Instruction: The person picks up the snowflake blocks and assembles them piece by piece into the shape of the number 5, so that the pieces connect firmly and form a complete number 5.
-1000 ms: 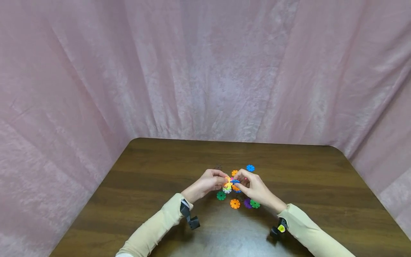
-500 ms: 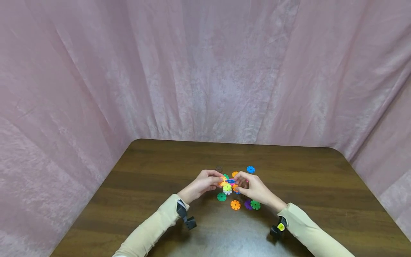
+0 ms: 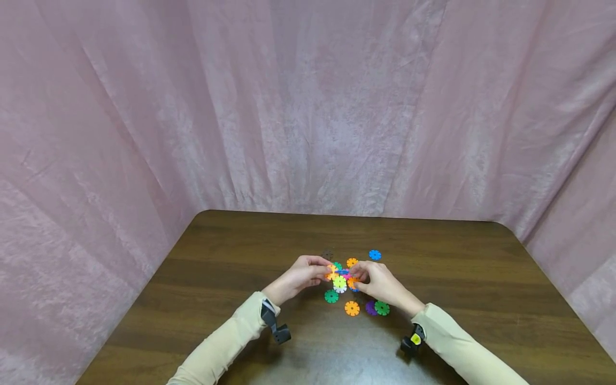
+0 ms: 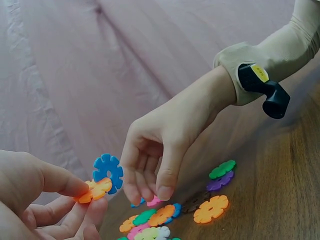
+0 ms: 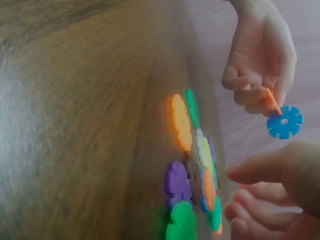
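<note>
My left hand [image 3: 299, 279] pinches an orange notched plastic disc [image 4: 93, 191] between thumb and fingers. Slotted into that disc at an angle is a blue notched disc [image 4: 113, 172], held up off the table; in the right wrist view the blue disc [image 5: 285, 123] faces the camera. My right hand [image 3: 382, 282] hovers just right of the joined pair, fingers loosely bent and apart from the blue disc, holding nothing. Beneath the hands lies a loose pile of similar discs, among them a yellow-green disc [image 3: 339, 282] overlapping a white one.
Loose discs surround the pile: a green disc [image 3: 331, 296], an orange disc [image 3: 352, 308], a purple disc [image 5: 178, 185] beside another green disc [image 3: 382, 308], and a blue disc [image 3: 375, 255] farther back. They lie on a brown wooden table [image 3: 250, 240]. A pink curtain [image 3: 308, 107] hangs behind.
Both hands held the discs close together a second ago. My left hand has drawn left with the joined orange and blue discs, and my right hand has let go of the blue one.
</note>
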`<state>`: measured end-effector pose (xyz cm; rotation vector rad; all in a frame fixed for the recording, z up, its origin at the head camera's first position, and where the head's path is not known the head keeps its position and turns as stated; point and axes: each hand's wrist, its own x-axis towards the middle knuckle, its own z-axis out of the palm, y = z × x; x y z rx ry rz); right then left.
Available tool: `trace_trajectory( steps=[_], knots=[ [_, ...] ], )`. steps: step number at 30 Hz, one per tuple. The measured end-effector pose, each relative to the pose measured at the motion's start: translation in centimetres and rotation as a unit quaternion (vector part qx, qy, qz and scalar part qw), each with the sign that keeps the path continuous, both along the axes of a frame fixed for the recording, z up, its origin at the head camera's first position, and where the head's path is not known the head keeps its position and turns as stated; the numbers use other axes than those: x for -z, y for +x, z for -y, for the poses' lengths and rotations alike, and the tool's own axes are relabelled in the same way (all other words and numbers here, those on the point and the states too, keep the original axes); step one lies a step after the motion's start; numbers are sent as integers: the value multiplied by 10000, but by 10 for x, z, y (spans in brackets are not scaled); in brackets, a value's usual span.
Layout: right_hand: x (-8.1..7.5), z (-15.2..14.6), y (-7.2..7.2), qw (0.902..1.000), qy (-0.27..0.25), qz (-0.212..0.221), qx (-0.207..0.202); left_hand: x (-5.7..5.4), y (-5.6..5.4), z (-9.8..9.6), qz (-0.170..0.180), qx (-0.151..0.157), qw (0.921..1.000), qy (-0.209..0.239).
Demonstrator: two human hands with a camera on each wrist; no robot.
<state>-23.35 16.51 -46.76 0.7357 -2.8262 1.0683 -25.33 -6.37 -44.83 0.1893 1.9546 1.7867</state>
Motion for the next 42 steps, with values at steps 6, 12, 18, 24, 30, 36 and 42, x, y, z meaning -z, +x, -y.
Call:
trace_trajectory(
  steps=[6, 12, 18, 24, 30, 36, 42],
  knots=[
    [1, 0, -1, 9989, 232, 248, 325, 2, 0, 0, 87, -51, 9999, -8],
    [2, 2, -2, 9962, 338, 483, 637, 3, -2, -1, 92, 4, 10000, -27],
    [3, 5, -2, 9933, 499, 538, 889, 3, -1, -1, 153, 8, 9999, -14],
    [4, 3, -4, 9945, 469, 499, 788, 5, -1, 0, 217, 46, 9998, -3],
    [6, 1, -5, 9979, 152, 455, 443, 7, -1, 1, 249, 60, 9997, 35],
    [8, 0, -4, 9987, -20, 494, 88, 10, -1, 2, 344, 57, 9994, 59],
    [7, -4, -4, 9988, -179, 462, -49, 13, -2, 3, 366, 26, 9993, 93]
  ],
)
